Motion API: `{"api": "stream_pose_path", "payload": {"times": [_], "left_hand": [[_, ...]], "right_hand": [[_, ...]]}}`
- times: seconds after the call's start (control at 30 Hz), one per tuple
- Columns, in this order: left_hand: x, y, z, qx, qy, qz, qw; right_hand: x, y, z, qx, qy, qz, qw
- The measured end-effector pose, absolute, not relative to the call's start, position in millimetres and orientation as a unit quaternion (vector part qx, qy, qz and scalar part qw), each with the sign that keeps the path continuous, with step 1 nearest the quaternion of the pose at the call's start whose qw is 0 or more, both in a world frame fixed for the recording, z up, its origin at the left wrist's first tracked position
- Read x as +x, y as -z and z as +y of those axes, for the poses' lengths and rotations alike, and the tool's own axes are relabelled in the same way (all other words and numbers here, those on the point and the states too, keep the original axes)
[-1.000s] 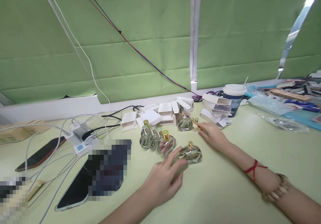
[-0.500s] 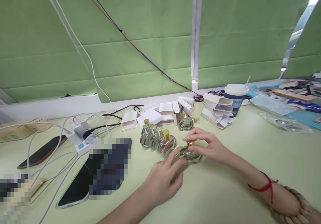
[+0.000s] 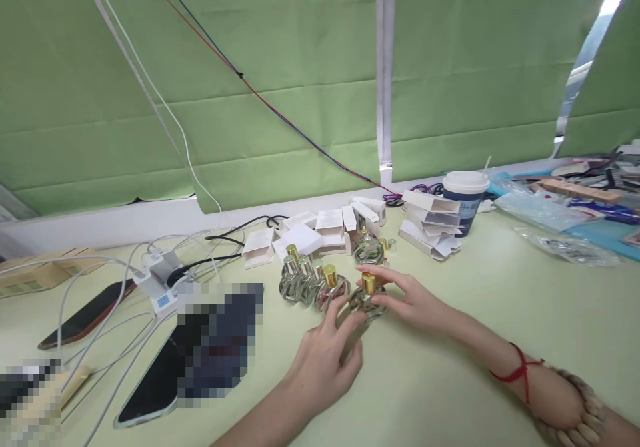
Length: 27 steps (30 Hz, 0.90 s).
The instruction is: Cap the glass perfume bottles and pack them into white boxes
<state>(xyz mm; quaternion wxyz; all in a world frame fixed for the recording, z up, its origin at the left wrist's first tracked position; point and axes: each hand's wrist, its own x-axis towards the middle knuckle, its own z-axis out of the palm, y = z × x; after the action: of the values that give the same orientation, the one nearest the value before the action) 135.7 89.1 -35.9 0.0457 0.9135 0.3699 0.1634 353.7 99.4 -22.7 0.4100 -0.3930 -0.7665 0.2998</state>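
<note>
Fingers [image 3: 334, 313] of our left hand [image 3: 323, 359] are parted and lightly curled, enclosing nothing, their tips at the left edge of the upright glass perfume bottle [image 3: 365, 303], whose wide axis runs roughly from hand to hand. Our right hand [image 3: 410, 298], nearer its gold cap [image 3: 369, 283], straddles that cap, index finger beyond and thumb on the near side, though we cannot tell whether it grips. Just left stands a pink-tinted bottle [image 3: 339, 289], with another bottle [image 3: 369, 252] farther back.

Both hands [image 3: 325, 353] [image 3: 420, 301] touch a gold-capped glass bottle [image 3: 369, 301].
</note>
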Motion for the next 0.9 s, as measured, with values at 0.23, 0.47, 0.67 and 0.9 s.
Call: {"api": "stream_pose_path", "payload": {"times": [0.23,0.47,0.67,0.9], "left_hand": [[135,35,89,0.907,-0.172,0.379,0.068],[136,35,87,0.911,-0.163,0.373,0.064],[136,36,87,0.914,-0.165,0.366,0.061],[138,34,87,0.917,-0.174,0.356,0.047]], "right_hand": [[354,38,110,-0.538,-0.197,-0.726,0.381],[351,38,115,-0.619,-0.110,-0.687,0.365],[348,46,120,-0.554,-0.257,-0.682,0.403],[343,54,120,-0.462,-0.196,-0.804,0.319]]}}
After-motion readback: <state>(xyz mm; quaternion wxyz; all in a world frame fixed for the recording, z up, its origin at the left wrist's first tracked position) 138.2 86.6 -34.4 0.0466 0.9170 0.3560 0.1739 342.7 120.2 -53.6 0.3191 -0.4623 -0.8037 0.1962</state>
